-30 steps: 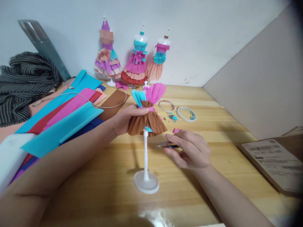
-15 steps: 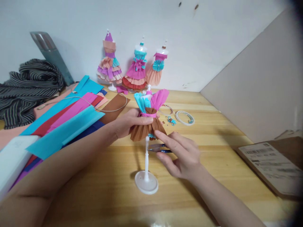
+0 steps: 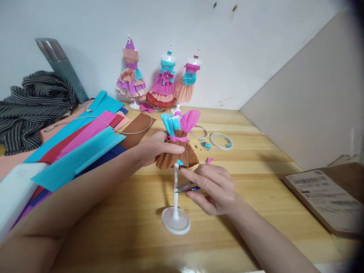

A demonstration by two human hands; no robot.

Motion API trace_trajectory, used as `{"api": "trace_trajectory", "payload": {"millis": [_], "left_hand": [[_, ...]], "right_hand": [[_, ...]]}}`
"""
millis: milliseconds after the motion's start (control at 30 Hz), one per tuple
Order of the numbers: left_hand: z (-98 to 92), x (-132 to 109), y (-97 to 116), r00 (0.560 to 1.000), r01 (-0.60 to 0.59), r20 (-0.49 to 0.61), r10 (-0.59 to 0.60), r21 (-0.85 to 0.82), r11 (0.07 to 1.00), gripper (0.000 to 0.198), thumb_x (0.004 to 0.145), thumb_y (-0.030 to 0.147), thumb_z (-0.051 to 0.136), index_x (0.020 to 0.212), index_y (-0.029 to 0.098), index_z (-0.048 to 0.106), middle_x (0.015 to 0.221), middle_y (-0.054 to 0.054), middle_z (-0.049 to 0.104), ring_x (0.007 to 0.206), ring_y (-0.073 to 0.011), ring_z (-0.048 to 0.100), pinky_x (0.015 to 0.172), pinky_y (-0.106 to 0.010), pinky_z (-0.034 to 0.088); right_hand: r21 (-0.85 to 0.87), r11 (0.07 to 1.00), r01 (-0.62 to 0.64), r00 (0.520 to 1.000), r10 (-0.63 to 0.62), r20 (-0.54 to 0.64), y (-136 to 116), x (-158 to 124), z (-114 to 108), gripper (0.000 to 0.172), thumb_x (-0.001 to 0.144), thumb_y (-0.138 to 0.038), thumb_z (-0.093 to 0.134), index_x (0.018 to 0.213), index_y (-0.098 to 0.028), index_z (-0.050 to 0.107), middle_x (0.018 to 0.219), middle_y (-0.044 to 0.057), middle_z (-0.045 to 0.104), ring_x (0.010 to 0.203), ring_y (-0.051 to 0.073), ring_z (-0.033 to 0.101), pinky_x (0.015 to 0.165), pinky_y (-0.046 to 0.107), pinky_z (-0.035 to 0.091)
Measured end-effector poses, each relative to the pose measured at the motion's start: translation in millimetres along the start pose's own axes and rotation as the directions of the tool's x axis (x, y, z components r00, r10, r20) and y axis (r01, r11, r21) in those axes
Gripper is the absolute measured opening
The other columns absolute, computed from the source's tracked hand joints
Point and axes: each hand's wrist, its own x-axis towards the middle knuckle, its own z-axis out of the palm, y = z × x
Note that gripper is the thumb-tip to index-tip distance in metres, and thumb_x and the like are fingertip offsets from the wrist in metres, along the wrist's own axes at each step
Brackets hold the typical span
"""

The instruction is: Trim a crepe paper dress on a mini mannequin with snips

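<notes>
A small white mannequin stand point(image 3: 175, 220) rises from the wooden table point(image 3: 250, 182) and wears a paper dress point(image 3: 179, 142) with a brown pleated skirt and a blue and pink top. My left hand point(image 3: 156, 146) is closed around the dress at the waist. My right hand point(image 3: 213, 185) is just right of the stand's pole, below the skirt, and grips small scissors point(image 3: 187, 187) whose blades point left at the pole.
Three finished paper-dress mannequins point(image 3: 163, 81) stand at the back wall. Coloured paper sheets point(image 3: 74, 148) and a cable lie to the left, striped cloth point(image 3: 31, 102) beyond them. Tape rolls point(image 3: 221, 140) and paper scraps lie behind the dress. A cardboard box point(image 3: 327, 193) sits right.
My right hand with the scissors moved left from the open table toward the stand's pole, under the skirt. The left hand kept its hold on the dress waist; the view tilted slightly.
</notes>
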Motion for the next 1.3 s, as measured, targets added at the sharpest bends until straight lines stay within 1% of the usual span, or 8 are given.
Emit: {"api": "trace_trajectory", "payload": {"millis": [133,333,500,733,900,1133,1233,1300], "left_hand": [[-0.4,0.6,0.0,1.000,0.005,0.007,-0.005,0.000,1.000,0.032,0.067,0.022,0.075,0.096,0.013,0.063,0.082,-0.005,0.067,0.072,-0.0155,0.063,0.062,-0.025,0.050],[-2.2,0.6,-0.2,0.999,0.033,0.008,-0.033,0.015,0.999,0.033,0.065,0.025,0.076,0.093,0.013,0.063,0.079,-0.005,0.066,0.067,-0.0160,0.063,0.054,-0.024,0.049],[-1.3,1.3,1.4,0.999,0.033,-0.013,-0.033,0.023,0.999,0.032,0.063,0.024,0.075,0.090,0.013,0.062,0.077,-0.005,0.065,0.067,-0.0162,0.063,0.054,-0.024,0.049],[-0.8,1.9,1.6,1.000,0.020,0.002,-0.020,0.036,0.999,0.036,0.064,0.026,0.076,0.095,0.013,0.062,0.076,-0.003,0.064,0.070,-0.0163,0.062,0.059,-0.025,0.048],[3.7,1.5,3.6,1.000,-0.003,-0.003,0.003,0.040,0.999,0.035,0.062,0.023,0.075,0.093,0.013,0.061,0.080,-0.003,0.065,0.074,-0.0159,0.062,0.068,-0.028,0.048],[5.3,-1.3,3.6,1.000,0.014,0.021,-0.015,0.067,0.998,0.030,0.069,0.025,0.074,0.093,0.012,0.061,0.083,-0.004,0.066,0.073,-0.0152,0.061,0.065,-0.027,0.046],[4.3,-0.7,2.3,1.000,0.016,0.021,-0.017,0.058,0.998,0.029,0.069,0.025,0.074,0.091,0.013,0.060,0.081,-0.003,0.065,0.069,-0.0132,0.060,0.062,-0.025,0.045],[3.9,0.1,2.2,1.000,0.017,0.013,-0.018,0.053,0.998,0.029,0.067,0.025,0.074,0.090,0.013,0.060,0.081,-0.003,0.065,0.071,-0.0135,0.060,0.063,-0.025,0.046]], "right_hand": [[-0.126,0.990,-0.059,0.997,0.066,0.052,2.6,-1.9,0.1,0.036,0.090,-0.028,0.054,0.121,-0.010,0.057,0.070,0.004,0.058,0.059,0.016,0.052,0.051,0.028,0.040],[-0.071,0.996,-0.062,0.998,0.063,0.019,5.0,-2.4,0.2,0.035,0.091,-0.028,0.053,0.121,-0.011,0.058,0.071,0.004,0.059,0.060,0.015,0.053,0.051,0.027,0.041],[-0.028,0.999,-0.021,0.996,0.023,0.087,5.0,-2.4,-0.3,0.031,0.092,-0.029,0.052,0.115,-0.010,0.060,0.074,0.005,0.062,0.060,0.015,0.055,0.051,0.027,0.042],[-0.087,0.986,-0.142,0.985,0.133,-0.107,-0.8,0.5,0.7,0.024,0.086,-0.021,0.062,0.108,-0.013,0.059,0.079,0.007,0.068,0.064,0.015,0.060,0.059,0.026,0.048],[-0.113,0.957,-0.269,0.960,0.257,-0.114,-10.3,10.4,2.5,0.015,0.087,-0.021,0.062,0.100,-0.015,0.060,0.074,0.005,0.065,0.060,0.014,0.060,0.054,0.024,0.046],[-0.299,0.948,-0.108,0.989,0.134,0.067,-9.2,11.4,-5.7,0.011,0.087,-0.020,0.063,0.094,-0.013,0.063,0.073,0.006,0.066,0.060,0.015,0.058,0.054,0.027,0.045],[-0.200,0.980,-0.014,0.989,0.043,0.144,-5.4,9.0,-9.8,0.011,0.087,-0.022,0.062,0.094,-0.013,0.063,0.071,0.005,0.065,0.059,0.015,0.057,0.053,0.028,0.044],[-0.156,0.988,0.008,0.991,0.013,0.132,-2.4,7.1,-12.8,0.013,0.088,-0.023,0.061,0.095,-0.013,0.062,0.070,0.004,0.064,0.059,0.015,0.057,0.054,0.027,0.044]]}}
